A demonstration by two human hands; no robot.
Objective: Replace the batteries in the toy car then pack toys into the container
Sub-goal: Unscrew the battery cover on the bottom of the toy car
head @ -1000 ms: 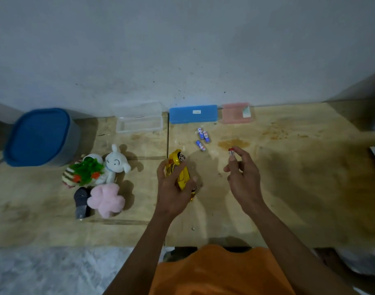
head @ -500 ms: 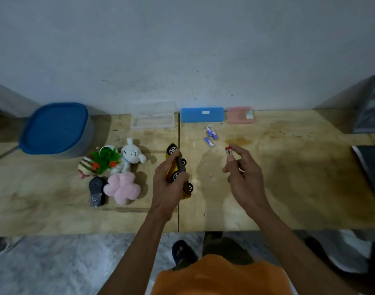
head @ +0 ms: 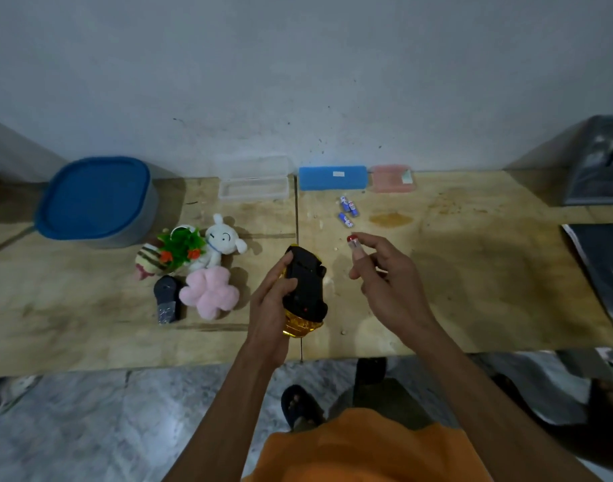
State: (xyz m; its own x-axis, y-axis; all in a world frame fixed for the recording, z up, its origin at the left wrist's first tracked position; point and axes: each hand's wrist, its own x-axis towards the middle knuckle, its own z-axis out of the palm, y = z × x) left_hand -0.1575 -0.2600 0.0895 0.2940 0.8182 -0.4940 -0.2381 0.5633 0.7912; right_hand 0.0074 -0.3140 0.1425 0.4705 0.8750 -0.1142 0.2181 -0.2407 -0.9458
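Observation:
My left hand [head: 271, 307] grips the yellow toy car [head: 305, 290], turned over so its black underside faces up, just above the wooden table [head: 472, 273]. My right hand [head: 385, 276] pinches a small red-tipped battery [head: 353, 241] to the right of the car. Three blue batteries [head: 347, 209] lie on the table beyond my right hand. A blue-lidded container [head: 96, 200] stands at the back left. In front of it lie a white plush [head: 221, 243], a green-leaved toy [head: 179, 250], a pink flower plush [head: 210, 295] and a dark grey toy [head: 166, 299].
A clear plastic box [head: 252, 184], a blue case [head: 332, 177] and a pink case [head: 392, 178] line the wall. Dark objects [head: 600, 161] sit at the table's right end. The table's front edge runs just below my wrists, above the floor and my feet.
My left hand has rolled the car from wheels sideways to underside up. The right hand still holds the battery in about the same place. The camera view has pulled back.

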